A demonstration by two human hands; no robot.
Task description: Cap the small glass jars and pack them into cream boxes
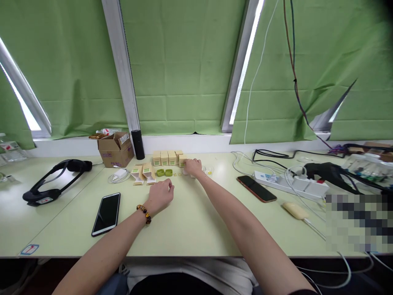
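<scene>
My right hand reaches to the back of the table, its fingertips closed on a small kraft-coloured box at the right end of a row of similar boxes. My left hand rests on the table nearer to me, fingers curled in and nothing visible in them. Just beyond it lie two opened box sleeves, two small green containers and some tiny pale pieces. Small clear items sit right of my right hand, partly hidden by it.
On the left are a black headset, a phone, a coiled white charger, a cardboard box and a black cylinder. To the right lie another phone, a power strip, a cream-coloured mouse and cables.
</scene>
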